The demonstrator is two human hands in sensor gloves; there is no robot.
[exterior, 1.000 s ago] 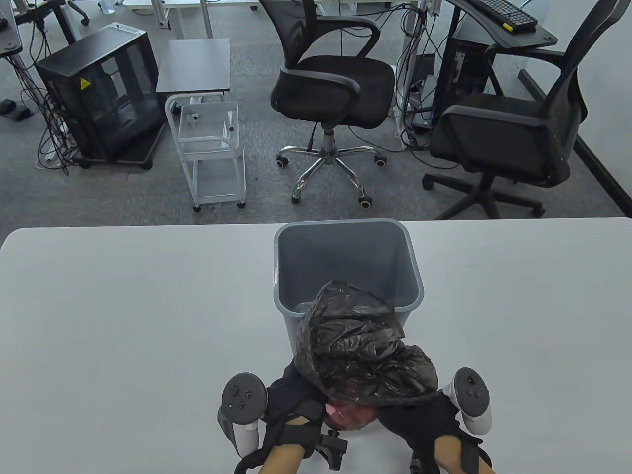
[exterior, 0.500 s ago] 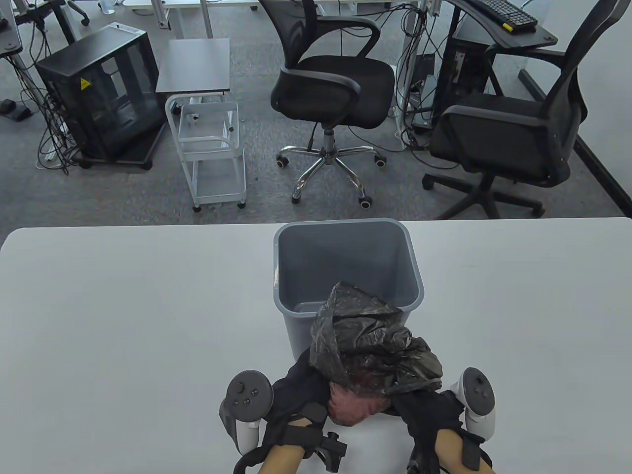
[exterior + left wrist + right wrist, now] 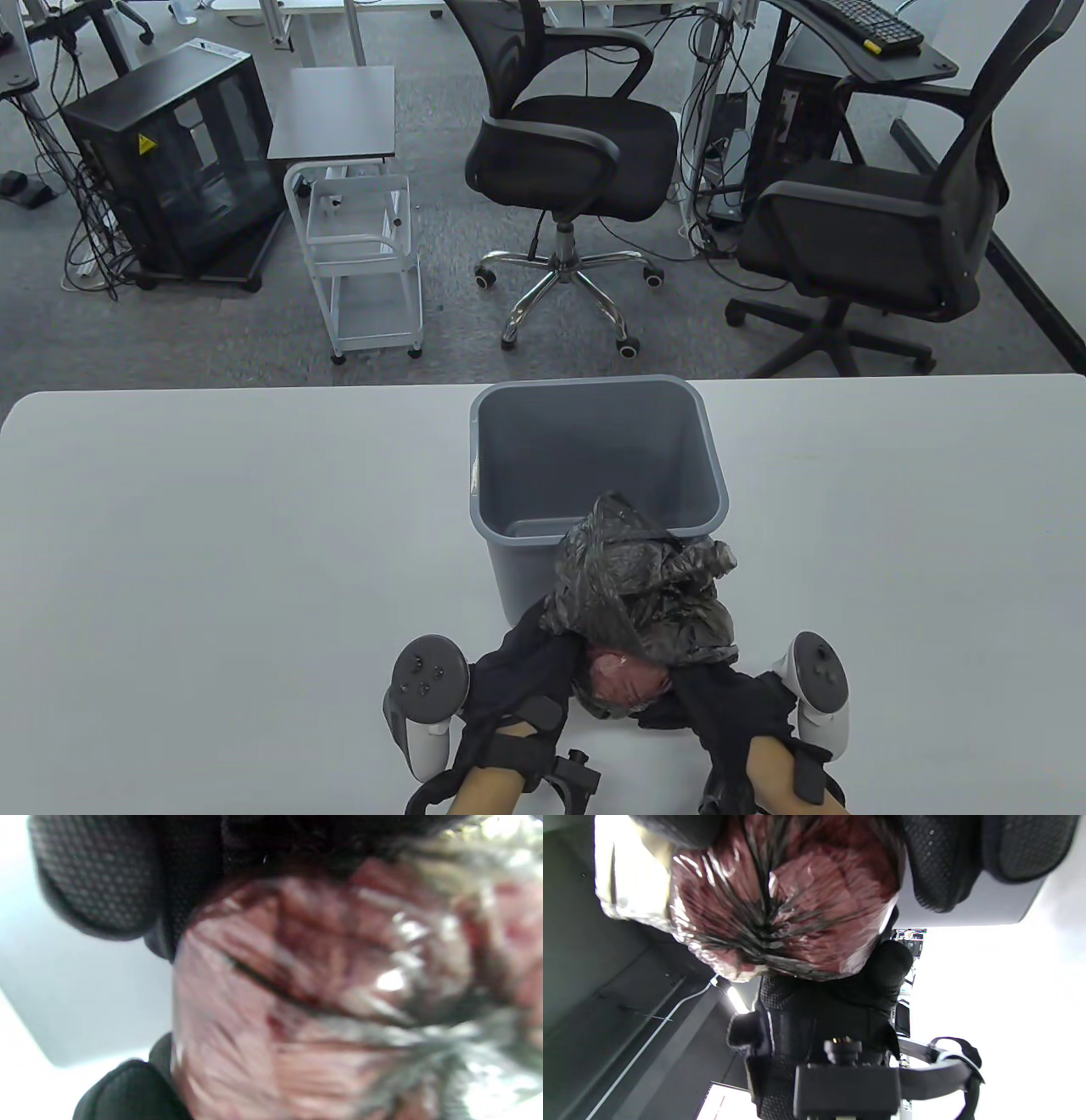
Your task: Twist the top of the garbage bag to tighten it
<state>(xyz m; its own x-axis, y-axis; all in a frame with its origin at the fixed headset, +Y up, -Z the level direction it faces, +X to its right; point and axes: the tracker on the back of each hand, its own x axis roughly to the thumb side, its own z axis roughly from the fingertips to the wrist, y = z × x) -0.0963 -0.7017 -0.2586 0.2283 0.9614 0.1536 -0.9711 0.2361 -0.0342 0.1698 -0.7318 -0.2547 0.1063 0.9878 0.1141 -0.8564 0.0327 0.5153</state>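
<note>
- Grey bin (image 3: 594, 475) sits on the worktop (image 3: 212, 543), nothing visible inside.
- Garbage bag (image 3: 645, 594) just in front of it, something reddish inside, can't make out what.
- My left hand (image 3: 517, 679) and right hand (image 3: 721, 696) both grip the bag; fingers mostly hidden.

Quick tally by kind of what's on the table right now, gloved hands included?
Garbage bags: 1, the black garbage bag, reddish contents showing through.
Bins: 1, the grey bin behind the bag.
Gloved hands: 2, the left hand and the right hand, both gripping the bag.
Total: 4.
</note>
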